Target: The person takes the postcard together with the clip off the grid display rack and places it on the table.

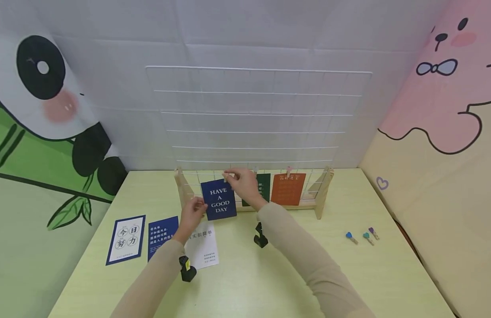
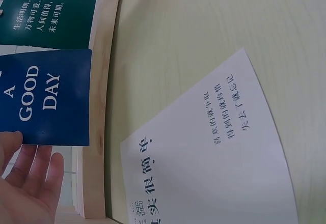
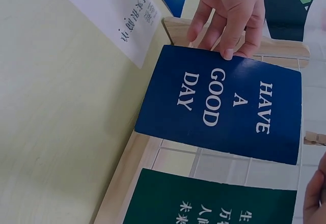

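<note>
Against the wire grid, blue card hangs at its bottom row. Left hand touches its lower corner, fingers straight, apart. Right hand pinches a clip at its top edge. White card lies on the surface.

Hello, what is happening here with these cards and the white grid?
A person is at a white wire grid standing on the table. The left hand touches the lower left edge of the blue HAVE A GOOD DAY card, while the right hand pinches a small clip at its top edge. A green card and an orange card already hang beside it.
</note>
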Available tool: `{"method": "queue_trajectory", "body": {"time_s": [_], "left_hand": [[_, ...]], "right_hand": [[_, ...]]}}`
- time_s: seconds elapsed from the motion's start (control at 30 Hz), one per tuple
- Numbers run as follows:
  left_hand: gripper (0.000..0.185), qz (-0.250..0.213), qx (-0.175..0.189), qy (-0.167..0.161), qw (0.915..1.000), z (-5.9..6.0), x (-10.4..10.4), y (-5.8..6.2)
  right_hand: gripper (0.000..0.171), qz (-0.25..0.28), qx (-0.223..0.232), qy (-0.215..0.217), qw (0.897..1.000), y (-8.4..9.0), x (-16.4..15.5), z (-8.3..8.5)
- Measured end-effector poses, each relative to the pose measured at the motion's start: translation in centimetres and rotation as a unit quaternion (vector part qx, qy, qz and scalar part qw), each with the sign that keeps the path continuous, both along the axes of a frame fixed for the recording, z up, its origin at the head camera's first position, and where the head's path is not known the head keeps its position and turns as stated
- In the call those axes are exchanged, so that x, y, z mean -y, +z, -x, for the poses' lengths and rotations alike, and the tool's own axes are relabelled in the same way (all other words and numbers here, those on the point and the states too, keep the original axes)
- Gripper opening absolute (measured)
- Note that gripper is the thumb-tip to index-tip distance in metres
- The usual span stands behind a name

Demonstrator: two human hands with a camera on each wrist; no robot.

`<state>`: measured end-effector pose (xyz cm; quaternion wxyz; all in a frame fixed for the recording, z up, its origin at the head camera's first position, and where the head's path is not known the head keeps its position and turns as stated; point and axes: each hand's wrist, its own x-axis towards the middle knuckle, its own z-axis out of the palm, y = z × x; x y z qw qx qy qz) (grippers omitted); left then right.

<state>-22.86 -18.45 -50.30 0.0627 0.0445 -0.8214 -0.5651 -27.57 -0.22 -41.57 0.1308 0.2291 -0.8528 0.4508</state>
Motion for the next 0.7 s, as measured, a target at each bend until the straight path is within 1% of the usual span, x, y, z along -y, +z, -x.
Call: {"method": "queue_trajectory", "body": {"time_s": [0.13, 0.3, 0.47, 0.57, 0.7], "left_hand": [[0.009, -0.003, -0.011, -0.007, 0.9999, -0.3, -0.1, -0.1], [0.008, -0.008, 0.003, -0.011, 0.9999, -0.3, -0.4, -0.6], [0.008, -0.018, 0.003, -0.017, 0.9997, -0.5, -0.8, -0.8], [0.008, -0.027, 0.008, -0.021, 0.9994, -0.6, -1.1, -0.9], [0.008, -0.04, 0.017, -0.027, 0.9987, -0.8, -1.6, -1.0]], "right_hand": [[0.021, 0.002, 0.003, 0.004, 1.0, -0.2, -0.7, -0.2], [0.021, 0.002, 0.026, 0.005, 1.0, -0.6, -1.7, -0.5], [0.021, 0.012, 0.023, 0.013, 1.0, -1.3, -2.6, -0.4], [0.021, 0.026, 0.037, 0.021, 0.999, -1.5, -3.1, -0.4], [0.021, 0.046, 0.072, 0.026, 0.996, -1.7, -3.7, -0.6]]}}
